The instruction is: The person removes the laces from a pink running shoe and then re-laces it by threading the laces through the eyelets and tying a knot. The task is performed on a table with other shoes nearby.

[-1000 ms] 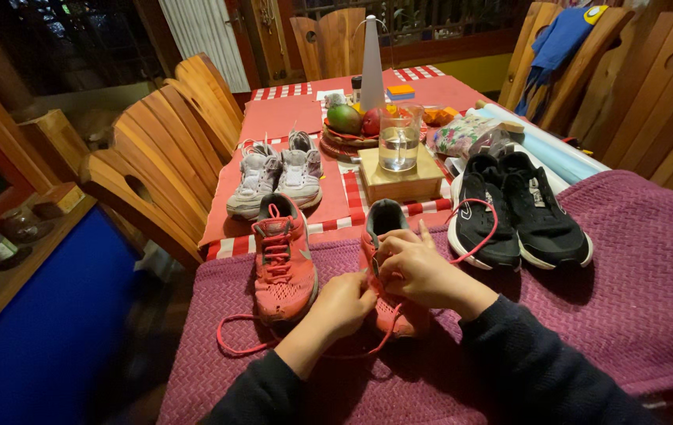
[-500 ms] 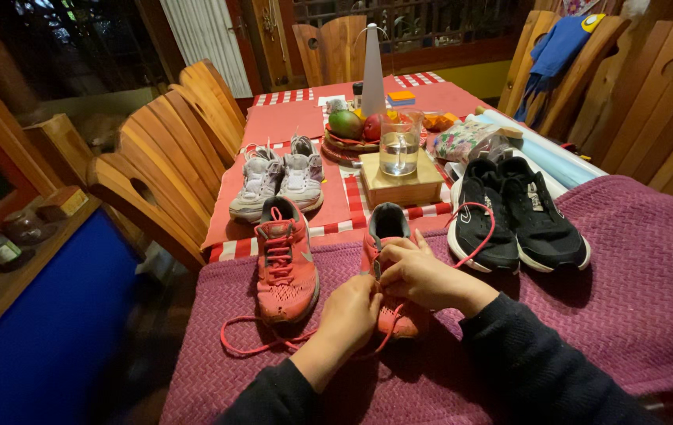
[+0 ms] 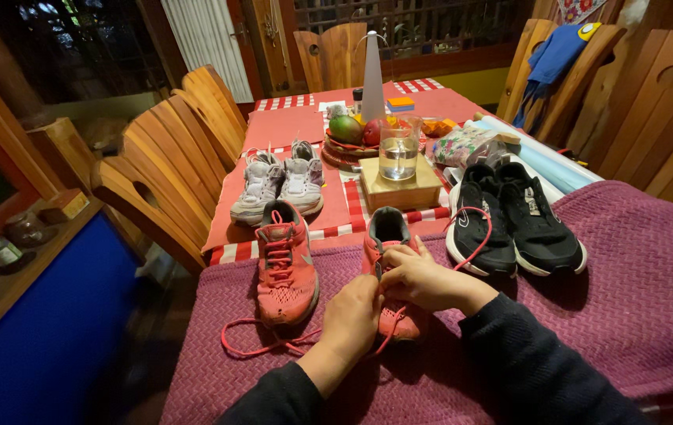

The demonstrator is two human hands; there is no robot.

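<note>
Two coral-red sneakers lie on a purple woven cloth point(image 3: 635, 291). The right red sneaker point(image 3: 387, 228) sits under both hands. My left hand point(image 3: 352, 315) pinches its red lace point(image 3: 474, 236) over the middle of the shoe. My right hand point(image 3: 419, 275) grips the lace near the eyelets, and a loop of it arcs onto the black shoes. The left red sneaker point(image 3: 285, 264) stands beside, laced, its loose lace ends point(image 3: 250, 346) trailing toward me.
A pair of black sneakers point(image 3: 513, 220) sits to the right, a grey-white pair point(image 3: 281, 181) behind. A glass of water point(image 3: 398, 149) on a wooden box, a fruit plate point(image 3: 352, 134), a white cone and rolled paper stand further back. Wooden chairs point(image 3: 167, 173) line the left.
My left hand has slid up closer to my right hand on the shoe. The view shifted slightly; the shoes have not moved.
</note>
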